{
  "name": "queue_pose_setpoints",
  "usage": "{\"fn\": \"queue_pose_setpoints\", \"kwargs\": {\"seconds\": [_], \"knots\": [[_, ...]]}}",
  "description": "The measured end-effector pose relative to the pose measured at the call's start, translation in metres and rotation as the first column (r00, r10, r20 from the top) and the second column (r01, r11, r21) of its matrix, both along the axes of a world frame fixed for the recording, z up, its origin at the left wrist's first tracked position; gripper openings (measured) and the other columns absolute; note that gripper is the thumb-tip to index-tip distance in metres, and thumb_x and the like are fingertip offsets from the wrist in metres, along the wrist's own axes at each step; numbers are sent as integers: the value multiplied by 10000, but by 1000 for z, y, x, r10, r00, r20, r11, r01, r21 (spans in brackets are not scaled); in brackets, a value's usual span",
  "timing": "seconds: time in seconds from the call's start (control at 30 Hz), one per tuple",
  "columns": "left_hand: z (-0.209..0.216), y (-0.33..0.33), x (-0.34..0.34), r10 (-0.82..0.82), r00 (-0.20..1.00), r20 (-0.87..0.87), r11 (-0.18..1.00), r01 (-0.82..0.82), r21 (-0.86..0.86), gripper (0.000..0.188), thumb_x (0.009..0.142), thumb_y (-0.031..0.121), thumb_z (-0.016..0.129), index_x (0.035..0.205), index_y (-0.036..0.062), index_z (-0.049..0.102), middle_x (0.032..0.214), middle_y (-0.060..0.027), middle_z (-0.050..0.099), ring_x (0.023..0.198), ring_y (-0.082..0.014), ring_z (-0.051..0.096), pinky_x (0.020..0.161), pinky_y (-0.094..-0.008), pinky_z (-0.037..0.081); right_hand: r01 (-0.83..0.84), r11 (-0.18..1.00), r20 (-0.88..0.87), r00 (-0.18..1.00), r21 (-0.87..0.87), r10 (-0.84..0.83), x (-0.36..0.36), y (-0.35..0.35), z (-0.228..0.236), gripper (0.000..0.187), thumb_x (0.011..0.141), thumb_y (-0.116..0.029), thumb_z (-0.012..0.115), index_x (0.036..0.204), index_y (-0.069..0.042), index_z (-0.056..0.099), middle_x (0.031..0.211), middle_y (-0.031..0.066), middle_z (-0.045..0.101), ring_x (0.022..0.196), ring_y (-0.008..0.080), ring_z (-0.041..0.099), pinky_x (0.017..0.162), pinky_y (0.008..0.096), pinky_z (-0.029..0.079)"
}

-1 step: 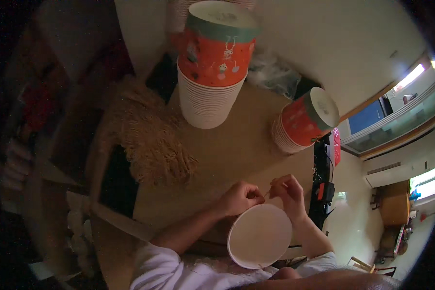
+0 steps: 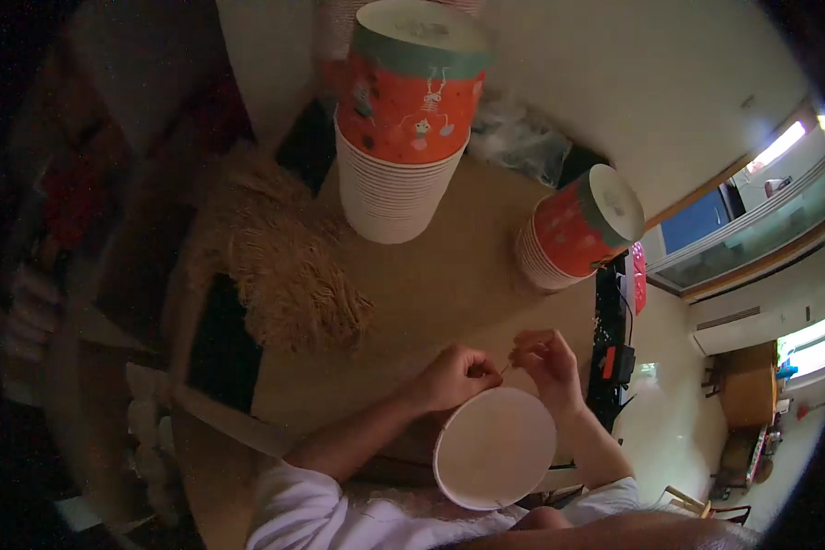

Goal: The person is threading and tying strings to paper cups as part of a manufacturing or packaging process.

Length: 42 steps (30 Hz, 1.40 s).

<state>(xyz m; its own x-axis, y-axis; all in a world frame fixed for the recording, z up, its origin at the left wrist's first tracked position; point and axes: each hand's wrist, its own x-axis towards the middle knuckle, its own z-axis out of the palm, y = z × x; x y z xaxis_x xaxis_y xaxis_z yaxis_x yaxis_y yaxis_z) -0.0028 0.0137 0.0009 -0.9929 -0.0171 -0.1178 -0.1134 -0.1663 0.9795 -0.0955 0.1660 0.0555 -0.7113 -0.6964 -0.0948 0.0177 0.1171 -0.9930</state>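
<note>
A white paper bucket (image 2: 495, 449) is close to my body, its round open mouth toward me. At its far rim my left hand (image 2: 466, 374) is closed, thumb and fingers pinched together around the end of a thin cord (image 2: 506, 368). My right hand (image 2: 548, 368) is just right of it, its fingers bent and pinching the same thin cord. The cord is small and blurred, and how it meets the rim is hidden by my fingers. A shaggy heap of tan cords (image 2: 293, 275) lies to the left on the table.
A tall stack of upturned paper buckets (image 2: 412, 119), orange with green bands, stands at the back of the brown table (image 2: 431, 293). A shorter stack (image 2: 582, 229) is on the right. Clear plastic wrapping (image 2: 518, 142) lies behind. A black device (image 2: 619, 365) sits at the right edge.
The bucket near my body has shifted very slightly to the right. The fingers of my right hand have moved a little; my left hand stays in place.
</note>
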Motion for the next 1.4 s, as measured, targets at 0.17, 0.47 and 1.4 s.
{"fn": "queue_pose_setpoints", "kwargs": {"seconds": [0.17,0.47,1.4], "knots": [[-2,-1,3,11,1000,-9,998,-11,-58,119,774,118,627,797,2,625,697,-71,632,665,-91,577,609,-256,463,-248,948,-277,914,200,298,-8,-12,23,294,694,26,657,955,-51,547,965,90,554,839,232,568,711,304,478],[11,-5,9,-50,999,0,988,50,-143,135,819,150,610,814,15,600,754,-58,626,725,-102,576,667,-272,476,-426,810,-676,459,402,577,-27,-15,34,120,687,-56,659,790,-41,598,727,92,557,711,266,563,626,357,467],[14,-28,24,-17,981,-192,988,46,144,118,759,64,649,825,46,552,808,-22,530,731,-100,511,677,-248,435,-420,788,-300,760,451,577,-22,-35,16,73,788,-46,594,843,-18,556,763,89,547,683,213,572,609,286,452]]}}
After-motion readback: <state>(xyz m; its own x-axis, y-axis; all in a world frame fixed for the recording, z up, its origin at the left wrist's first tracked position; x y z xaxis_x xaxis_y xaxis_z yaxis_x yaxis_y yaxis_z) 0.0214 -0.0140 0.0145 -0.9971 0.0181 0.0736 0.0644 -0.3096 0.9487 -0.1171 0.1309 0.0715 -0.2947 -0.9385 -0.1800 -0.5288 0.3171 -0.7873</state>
